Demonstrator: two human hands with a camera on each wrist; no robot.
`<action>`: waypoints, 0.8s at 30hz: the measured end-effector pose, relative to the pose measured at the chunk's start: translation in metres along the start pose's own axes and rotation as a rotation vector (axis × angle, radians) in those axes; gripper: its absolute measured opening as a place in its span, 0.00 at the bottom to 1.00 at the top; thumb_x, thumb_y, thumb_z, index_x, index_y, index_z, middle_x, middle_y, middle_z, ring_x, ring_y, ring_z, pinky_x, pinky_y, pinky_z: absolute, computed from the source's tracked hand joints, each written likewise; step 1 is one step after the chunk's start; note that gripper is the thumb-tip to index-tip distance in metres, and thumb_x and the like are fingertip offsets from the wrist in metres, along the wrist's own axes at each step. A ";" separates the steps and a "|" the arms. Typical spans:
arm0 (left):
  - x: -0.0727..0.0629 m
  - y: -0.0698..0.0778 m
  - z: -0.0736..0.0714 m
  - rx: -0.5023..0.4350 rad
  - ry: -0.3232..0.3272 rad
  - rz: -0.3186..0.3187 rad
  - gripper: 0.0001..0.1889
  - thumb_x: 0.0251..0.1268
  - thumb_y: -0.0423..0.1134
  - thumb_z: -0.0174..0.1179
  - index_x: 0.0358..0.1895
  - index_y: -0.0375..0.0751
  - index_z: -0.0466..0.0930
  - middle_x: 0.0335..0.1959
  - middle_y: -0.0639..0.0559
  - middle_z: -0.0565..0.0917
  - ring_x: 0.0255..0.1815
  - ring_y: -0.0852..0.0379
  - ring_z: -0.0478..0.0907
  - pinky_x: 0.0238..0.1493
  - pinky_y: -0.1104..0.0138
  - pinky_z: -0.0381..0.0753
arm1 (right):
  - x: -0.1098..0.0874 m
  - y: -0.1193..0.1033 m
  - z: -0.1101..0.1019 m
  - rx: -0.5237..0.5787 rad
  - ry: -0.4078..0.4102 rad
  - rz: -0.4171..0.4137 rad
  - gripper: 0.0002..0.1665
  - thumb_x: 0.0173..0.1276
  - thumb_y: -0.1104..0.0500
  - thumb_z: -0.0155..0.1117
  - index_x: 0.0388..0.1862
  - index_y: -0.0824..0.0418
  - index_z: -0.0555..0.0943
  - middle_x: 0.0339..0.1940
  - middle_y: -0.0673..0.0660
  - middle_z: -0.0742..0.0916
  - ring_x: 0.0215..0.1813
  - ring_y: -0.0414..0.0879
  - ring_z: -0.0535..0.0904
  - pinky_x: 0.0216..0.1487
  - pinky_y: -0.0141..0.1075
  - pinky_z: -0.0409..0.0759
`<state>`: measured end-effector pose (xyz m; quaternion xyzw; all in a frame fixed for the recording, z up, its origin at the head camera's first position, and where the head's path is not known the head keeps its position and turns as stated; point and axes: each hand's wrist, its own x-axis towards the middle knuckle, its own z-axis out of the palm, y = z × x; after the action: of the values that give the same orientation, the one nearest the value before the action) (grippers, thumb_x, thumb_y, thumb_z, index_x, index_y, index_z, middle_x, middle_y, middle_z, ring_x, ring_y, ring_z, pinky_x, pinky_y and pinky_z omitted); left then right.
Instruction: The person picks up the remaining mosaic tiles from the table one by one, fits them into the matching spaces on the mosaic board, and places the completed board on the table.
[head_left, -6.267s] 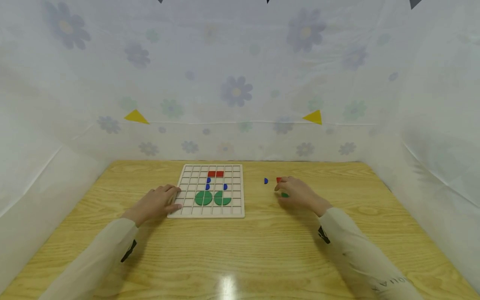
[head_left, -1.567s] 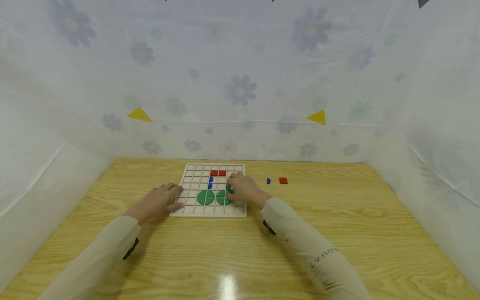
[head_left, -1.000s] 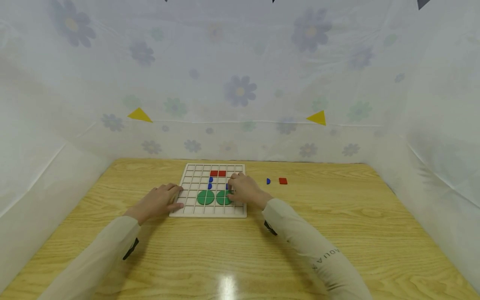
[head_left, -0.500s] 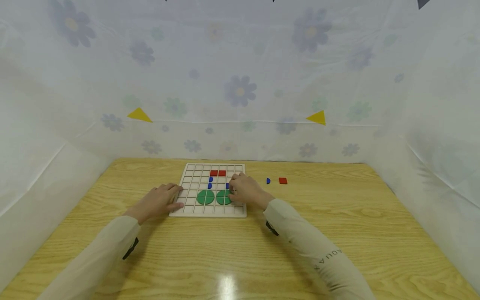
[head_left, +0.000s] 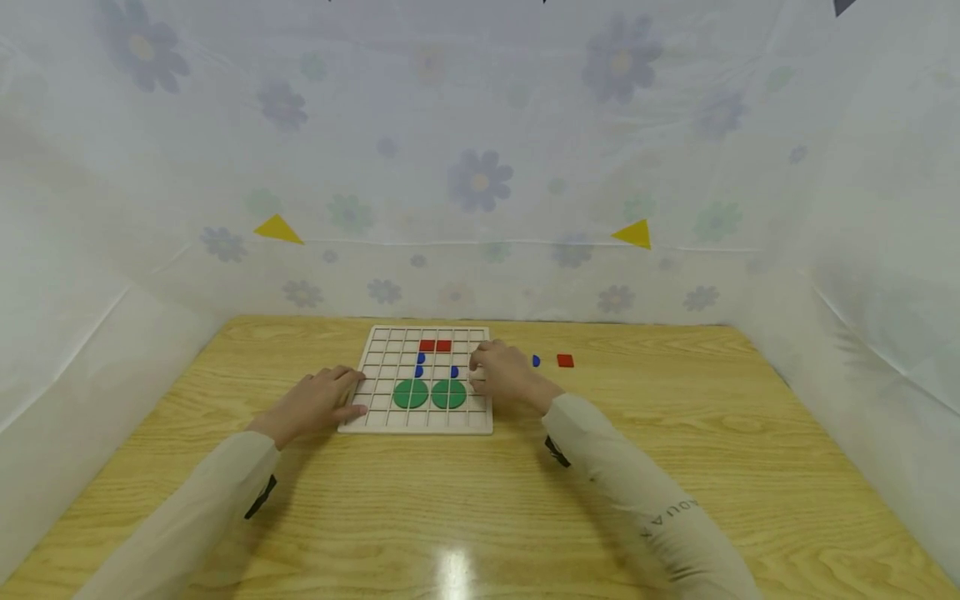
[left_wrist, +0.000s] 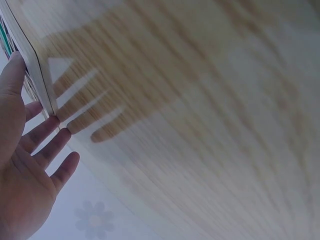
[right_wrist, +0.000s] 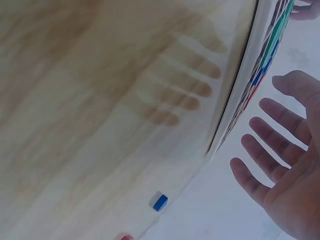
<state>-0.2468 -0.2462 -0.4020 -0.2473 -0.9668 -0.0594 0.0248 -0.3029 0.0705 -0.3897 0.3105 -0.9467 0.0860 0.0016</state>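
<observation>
A white gridded board (head_left: 375, 423) lies on the table, its left edge under my left hand (head_left: 311, 406). The left wrist view shows the thumb laid over the board's rim (left_wrist: 42, 75) and the other fingers extended beside it. Over the board's right edge hovers my right hand (head_left: 508, 372), its spread fingers (right_wrist: 272, 142) holding nothing. On the board are two red squares (head_left: 435, 346), several blue half-discs (head_left: 454, 372), a left green circle (head_left: 410, 393) and a right green circle (head_left: 448, 394) made of pieces.
Right of the board, a loose blue half-disc (head_left: 536, 361) and a red square (head_left: 566, 361) lie on the wooden table (head_left: 375, 517). White flower-printed sheeting (head_left: 480, 275) encloses the back and sides, with yellow triangles (head_left: 633, 235) on the back sheet.
Earlier my right hand was at the pieces right of the board; the green piece there now completes the right circle. It has since drawn back rightward. My left hand stays put.
</observation>
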 end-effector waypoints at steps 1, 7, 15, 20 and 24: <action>0.000 0.000 0.000 0.001 0.001 0.000 0.30 0.61 0.53 0.56 0.60 0.35 0.68 0.57 0.35 0.73 0.53 0.35 0.72 0.49 0.42 0.71 | -0.001 0.002 -0.001 0.004 0.004 0.006 0.13 0.63 0.52 0.61 0.43 0.56 0.80 0.47 0.53 0.80 0.51 0.50 0.74 0.46 0.42 0.77; 0.001 -0.001 0.001 -0.004 0.003 -0.002 0.30 0.61 0.53 0.56 0.60 0.34 0.68 0.57 0.35 0.73 0.53 0.35 0.72 0.49 0.42 0.71 | -0.006 0.017 -0.003 0.029 0.031 0.039 0.13 0.63 0.54 0.60 0.44 0.59 0.80 0.49 0.56 0.80 0.53 0.53 0.73 0.49 0.46 0.76; 0.001 -0.001 0.000 -0.015 -0.008 -0.016 0.30 0.61 0.53 0.56 0.60 0.34 0.68 0.57 0.34 0.72 0.55 0.34 0.71 0.50 0.40 0.69 | -0.018 0.042 -0.004 0.019 0.095 0.024 0.12 0.62 0.55 0.61 0.42 0.60 0.80 0.48 0.57 0.80 0.51 0.55 0.75 0.43 0.45 0.77; 0.000 -0.002 0.001 -0.015 -0.007 -0.017 0.31 0.61 0.53 0.56 0.60 0.34 0.68 0.58 0.35 0.72 0.55 0.35 0.71 0.52 0.40 0.68 | -0.024 0.054 -0.006 0.040 0.115 0.035 0.14 0.63 0.56 0.61 0.44 0.62 0.79 0.48 0.59 0.80 0.52 0.56 0.74 0.44 0.47 0.77; 0.000 -0.003 0.002 -0.018 -0.002 -0.012 0.31 0.61 0.53 0.56 0.60 0.34 0.68 0.58 0.35 0.72 0.55 0.35 0.71 0.52 0.40 0.68 | -0.027 0.062 -0.005 0.045 0.125 0.038 0.14 0.62 0.58 0.62 0.44 0.64 0.79 0.47 0.60 0.80 0.51 0.57 0.74 0.46 0.48 0.76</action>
<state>-0.2484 -0.2479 -0.4043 -0.2416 -0.9677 -0.0680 0.0213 -0.3177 0.1367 -0.3962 0.2863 -0.9483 0.1266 0.0520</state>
